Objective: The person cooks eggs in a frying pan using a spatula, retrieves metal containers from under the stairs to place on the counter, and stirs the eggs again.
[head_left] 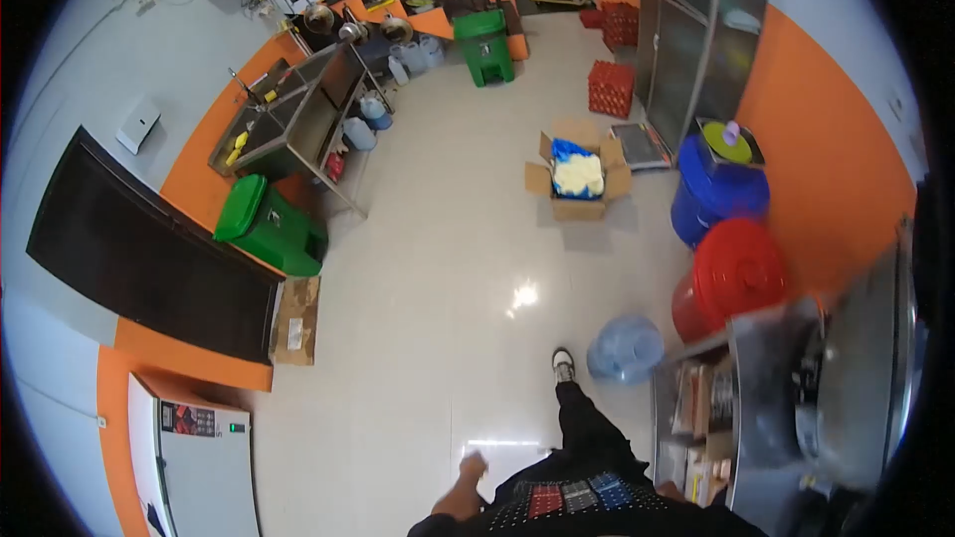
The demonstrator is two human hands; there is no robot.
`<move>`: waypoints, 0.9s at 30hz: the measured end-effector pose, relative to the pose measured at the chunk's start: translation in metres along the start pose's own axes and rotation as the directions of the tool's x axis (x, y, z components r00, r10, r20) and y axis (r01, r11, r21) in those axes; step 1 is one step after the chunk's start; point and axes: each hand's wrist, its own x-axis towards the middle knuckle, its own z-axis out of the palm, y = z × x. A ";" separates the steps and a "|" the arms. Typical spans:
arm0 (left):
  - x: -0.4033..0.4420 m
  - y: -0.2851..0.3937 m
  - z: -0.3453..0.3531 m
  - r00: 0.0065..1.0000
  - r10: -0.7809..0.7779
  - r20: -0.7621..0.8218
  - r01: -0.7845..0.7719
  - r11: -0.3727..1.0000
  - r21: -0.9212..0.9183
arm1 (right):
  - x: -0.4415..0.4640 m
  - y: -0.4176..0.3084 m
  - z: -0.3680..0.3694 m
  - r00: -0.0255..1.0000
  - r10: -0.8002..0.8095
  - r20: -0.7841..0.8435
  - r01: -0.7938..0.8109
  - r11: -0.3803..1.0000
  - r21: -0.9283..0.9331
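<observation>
My left hand (474, 467) hangs low in front of my body, above the tiled floor. Its fingers look curled, but they are small and blurred, and nothing can be made out in them. At my other side, my right hand (669, 490) shows only in part beside the dark clothing, near the metal shelf unit (734, 388); its fingers are hidden. One shoe (564, 365) is on the floor, with a clear blue water jug (626, 349) to its right. Farther off stands an open cardboard box (580, 209) holding a pale yellow mass (579, 176) and blue plastic.
A red bin (736, 273) and a blue barrel (718, 199) stand along the right wall. Green bins (269, 227) and a metal sink (288, 104) line the left. Flattened cardboard (296, 318) lies by the dark door (139, 249). Red crates (610, 88) stand farther back.
</observation>
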 end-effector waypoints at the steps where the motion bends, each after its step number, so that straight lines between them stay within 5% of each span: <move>1: -0.001 -0.015 -0.004 0.995 0.098 -0.023 -0.097 0.993 0.070 | 0.013 -0.006 -0.014 0.990 -0.086 0.115 0.110 0.967 -0.228; 2: 0.005 -0.027 -0.002 0.995 -0.016 -0.093 0.012 0.999 -0.050 | 0.032 -0.022 -0.032 0.959 -0.136 0.248 0.234 0.875 -0.425; 5: -0.017 -0.017 -0.059 0.879 -0.473 0.065 0.472 0.839 -0.270 | 0.130 -0.048 -0.097 0.819 -0.573 0.011 0.542 0.768 -0.340; 8: 0.017 0.003 -0.143 0.736 -0.655 0.171 0.526 0.395 -0.753 | 0.204 -0.245 -0.357 0.647 -0.760 0.060 0.762 0.643 -0.073; 10: 0.050 0.015 -0.198 0.682 -0.688 0.247 0.346 0.007 -0.938 | 0.379 -0.259 -0.382 0.883 -0.454 0.116 0.453 0.763 -0.460; 11: 0.068 0.019 -0.224 0.661 -0.697 0.278 0.233 -0.161 -0.959 | 0.464 -0.266 -0.393 0.951 -0.276 0.138 0.297 0.704 -0.644; 12: 0.090 0.022 -0.252 0.651 -0.701 0.292 0.125 -0.280 -0.952 | 0.505 -0.332 -0.447 0.963 -0.271 0.001 0.208 0.738 -0.642; 13: 0.116 0.022 -0.281 0.640 -0.712 0.289 0.025 -0.357 -0.934 | 0.535 -0.401 -0.508 0.984 -0.091 -0.154 0.080 0.994 -0.076; 15: 0.179 0.006 -0.337 0.631 -0.766 0.121 -0.123 -0.254 -0.959 | 0.633 -0.489 -0.578 0.905 -0.031 -0.425 0.133 0.968 0.213; 17: 0.269 -0.042 -0.395 0.581 -0.782 -0.226 -0.272 0.075 -0.959 | 0.696 -0.577 -0.640 0.780 -0.133 -0.612 0.355 0.899 0.257; 19: 0.292 -0.017 -0.558 0.419 -0.790 -0.447 -0.523 0.193 -0.830 | 0.714 -0.671 -0.696 0.843 -0.079 -0.533 0.385 0.779 0.494; 20: 0.297 -0.018 -0.642 0.423 -0.722 -0.548 -0.534 0.290 -0.794 | 0.717 -0.702 -0.720 0.875 -0.057 -0.480 0.376 0.706 0.600; 21: 0.296 -0.004 -0.726 0.350 -0.730 -0.587 -0.652 0.260 -0.712 | 0.730 -0.712 -0.730 0.869 -0.073 -0.490 0.350 0.790 0.503; 22: 0.280 0.014 -0.818 0.316 -0.693 -0.648 -0.618 0.368 -0.694 | 0.743 -0.713 -0.728 0.864 -0.087 -0.495 0.315 0.861 0.399; 23: 0.288 0.008 -0.888 0.148 -0.666 -0.731 -0.685 0.464 -0.562 | 0.755 -0.717 -0.725 0.862 -0.103 -0.497 0.278 0.915 0.292; 24: 0.266 0.032 -0.972 -0.074 -0.448 -0.891 -0.719 0.643 -0.264 | 0.747 -0.726 -0.732 0.893 -0.083 -0.443 0.218 0.940 0.263; 25: 0.263 0.024 -1.034 -0.236 -0.397 -0.887 -0.800 0.598 -0.054 | 0.735 -0.740 -0.736 0.919 -0.060 -0.389 0.162 0.959 0.234; 26: 0.242 0.038 -1.092 -0.462 -0.260 -0.848 -0.705 0.688 0.173 | 0.759 -0.714 -0.710 0.893 -0.079 -0.444 0.091 0.996 0.006; 27: 0.224 0.055 -1.135 -0.661 -0.135 -0.738 -0.628 0.637 0.447 | 0.767 -0.696 -0.693 0.852 -0.186 -0.490 0.197 0.980 -0.031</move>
